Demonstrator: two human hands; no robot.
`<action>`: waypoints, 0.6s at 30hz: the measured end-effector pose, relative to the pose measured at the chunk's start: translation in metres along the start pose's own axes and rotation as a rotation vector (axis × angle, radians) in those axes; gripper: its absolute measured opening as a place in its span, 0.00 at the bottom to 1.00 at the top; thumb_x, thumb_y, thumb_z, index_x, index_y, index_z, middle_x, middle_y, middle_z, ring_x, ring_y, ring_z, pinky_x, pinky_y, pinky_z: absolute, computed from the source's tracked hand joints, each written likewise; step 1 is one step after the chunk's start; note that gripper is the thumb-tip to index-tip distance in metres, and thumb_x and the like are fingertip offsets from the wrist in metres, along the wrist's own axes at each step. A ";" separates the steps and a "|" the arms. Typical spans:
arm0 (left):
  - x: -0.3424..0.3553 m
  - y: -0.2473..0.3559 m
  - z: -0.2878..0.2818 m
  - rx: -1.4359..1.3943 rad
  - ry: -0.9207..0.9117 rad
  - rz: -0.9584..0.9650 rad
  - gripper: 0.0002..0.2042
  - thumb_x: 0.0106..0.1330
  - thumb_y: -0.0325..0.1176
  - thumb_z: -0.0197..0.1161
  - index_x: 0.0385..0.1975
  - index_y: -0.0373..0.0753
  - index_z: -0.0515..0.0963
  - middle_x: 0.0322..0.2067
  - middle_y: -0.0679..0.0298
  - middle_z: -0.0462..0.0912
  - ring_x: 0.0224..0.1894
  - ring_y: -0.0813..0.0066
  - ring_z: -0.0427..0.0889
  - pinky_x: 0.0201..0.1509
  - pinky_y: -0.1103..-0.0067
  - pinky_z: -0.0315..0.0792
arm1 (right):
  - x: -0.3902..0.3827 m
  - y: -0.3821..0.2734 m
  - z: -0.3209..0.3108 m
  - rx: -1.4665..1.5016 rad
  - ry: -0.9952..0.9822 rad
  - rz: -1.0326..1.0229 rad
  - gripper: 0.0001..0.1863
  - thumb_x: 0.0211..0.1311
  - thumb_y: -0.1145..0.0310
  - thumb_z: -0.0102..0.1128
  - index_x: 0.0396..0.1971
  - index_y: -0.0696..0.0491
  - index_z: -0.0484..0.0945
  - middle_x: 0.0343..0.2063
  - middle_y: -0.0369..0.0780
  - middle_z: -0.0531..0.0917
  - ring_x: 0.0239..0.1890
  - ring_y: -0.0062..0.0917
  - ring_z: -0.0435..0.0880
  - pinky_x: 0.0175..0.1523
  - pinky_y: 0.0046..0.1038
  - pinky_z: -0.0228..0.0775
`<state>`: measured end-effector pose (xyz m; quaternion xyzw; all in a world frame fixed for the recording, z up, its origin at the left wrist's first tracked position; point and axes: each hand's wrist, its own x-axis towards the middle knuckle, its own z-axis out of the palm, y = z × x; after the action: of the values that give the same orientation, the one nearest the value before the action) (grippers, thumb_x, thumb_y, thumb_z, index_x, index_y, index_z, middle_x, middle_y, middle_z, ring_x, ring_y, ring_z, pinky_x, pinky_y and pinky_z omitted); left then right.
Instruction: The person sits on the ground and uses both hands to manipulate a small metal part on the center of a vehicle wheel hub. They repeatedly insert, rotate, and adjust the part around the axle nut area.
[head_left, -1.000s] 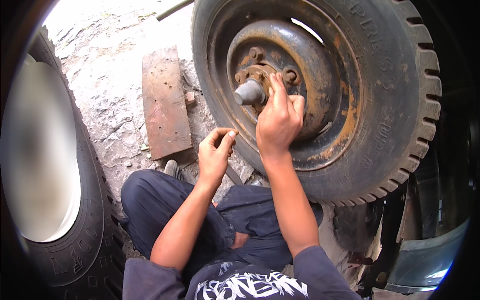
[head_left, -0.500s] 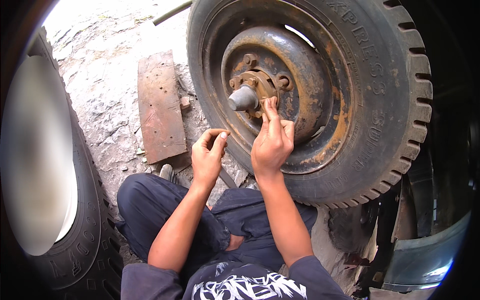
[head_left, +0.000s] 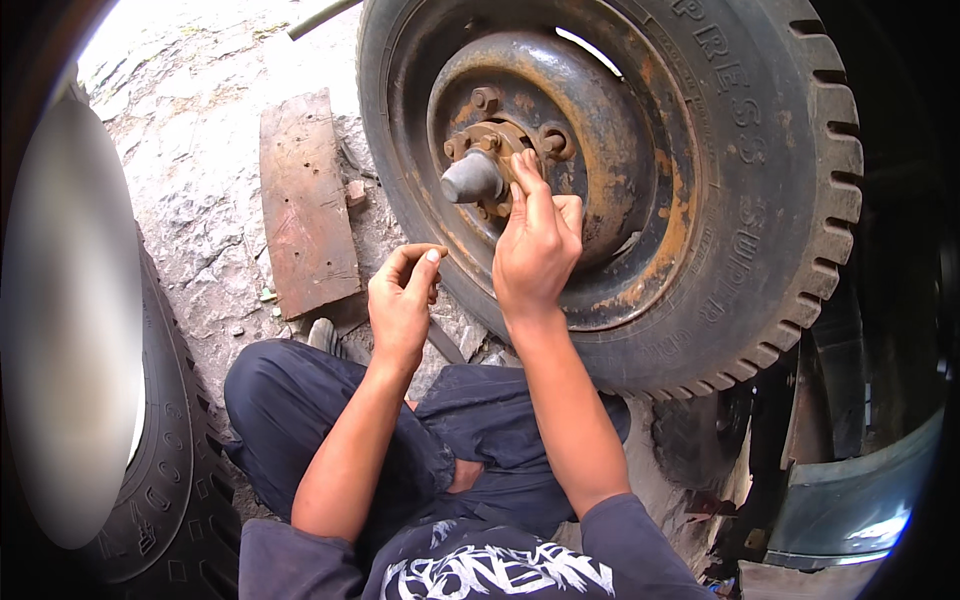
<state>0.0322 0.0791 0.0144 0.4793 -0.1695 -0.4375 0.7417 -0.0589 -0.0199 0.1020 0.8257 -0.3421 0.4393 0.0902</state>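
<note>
Reaching up, the right hand (head_left: 535,245) sets its fingertips on a nut at the rusty hub (head_left: 500,160) of the mounted wheel (head_left: 620,180), seemingly hand-turning it. Just below, the left hand (head_left: 402,295) pinches something too small to identify. Next calls for steady finger grip.

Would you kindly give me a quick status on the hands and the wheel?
Right hand fingers on wheel hub. Left hand pinched shut, clear of the wheel. Nothing blocking the hub.
</note>
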 end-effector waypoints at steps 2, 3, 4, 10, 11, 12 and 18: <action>-0.003 -0.008 -0.003 0.136 -0.007 0.079 0.09 0.79 0.35 0.67 0.45 0.35 0.88 0.27 0.74 0.80 0.27 0.89 0.72 0.32 0.84 0.68 | -0.013 -0.001 -0.003 0.037 0.008 0.023 0.19 0.67 0.83 0.66 0.56 0.59 0.87 0.53 0.47 0.92 0.37 0.34 0.84 0.47 0.32 0.79; -0.005 -0.008 -0.003 0.124 -0.013 0.059 0.09 0.79 0.35 0.67 0.45 0.35 0.88 0.27 0.74 0.80 0.27 0.89 0.72 0.32 0.84 0.67 | -0.017 -0.004 -0.008 0.044 0.013 0.031 0.18 0.67 0.83 0.67 0.56 0.58 0.87 0.52 0.46 0.92 0.37 0.34 0.83 0.46 0.32 0.78; -0.004 -0.008 -0.003 0.113 -0.018 0.039 0.09 0.79 0.35 0.67 0.45 0.35 0.88 0.26 0.74 0.79 0.27 0.89 0.72 0.31 0.84 0.67 | -0.012 -0.004 -0.007 0.024 0.008 0.045 0.18 0.67 0.83 0.66 0.56 0.58 0.87 0.51 0.46 0.92 0.37 0.34 0.82 0.46 0.33 0.78; 0.002 -0.004 -0.007 0.001 0.025 -0.001 0.09 0.79 0.34 0.66 0.45 0.35 0.88 0.27 0.74 0.78 0.27 0.88 0.72 0.31 0.84 0.67 | 0.015 -0.001 -0.001 0.036 -0.038 0.036 0.18 0.68 0.82 0.66 0.56 0.56 0.87 0.49 0.45 0.93 0.36 0.37 0.83 0.47 0.36 0.78; 0.000 -0.008 -0.008 0.049 0.028 0.003 0.09 0.79 0.34 0.66 0.45 0.35 0.88 0.27 0.74 0.78 0.27 0.88 0.72 0.32 0.84 0.67 | 0.004 -0.002 -0.006 0.035 -0.047 0.061 0.19 0.67 0.83 0.66 0.56 0.57 0.87 0.50 0.45 0.93 0.37 0.36 0.83 0.47 0.35 0.78; 0.002 -0.007 -0.008 0.093 0.035 0.018 0.09 0.79 0.34 0.66 0.45 0.35 0.88 0.27 0.74 0.78 0.27 0.88 0.72 0.32 0.84 0.67 | -0.005 -0.007 -0.011 0.039 -0.052 0.075 0.19 0.66 0.83 0.67 0.56 0.57 0.87 0.51 0.46 0.92 0.37 0.36 0.83 0.47 0.34 0.79; -0.001 -0.002 -0.001 0.031 0.016 -0.023 0.09 0.79 0.34 0.66 0.45 0.35 0.88 0.27 0.74 0.79 0.28 0.89 0.71 0.32 0.84 0.67 | 0.011 -0.012 0.000 0.001 -0.007 0.058 0.17 0.69 0.82 0.64 0.56 0.59 0.86 0.52 0.48 0.92 0.37 0.39 0.84 0.49 0.36 0.78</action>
<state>0.0312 0.0800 0.0122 0.4962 -0.1650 -0.4395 0.7303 -0.0467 -0.0158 0.1121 0.8172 -0.3660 0.4389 0.0755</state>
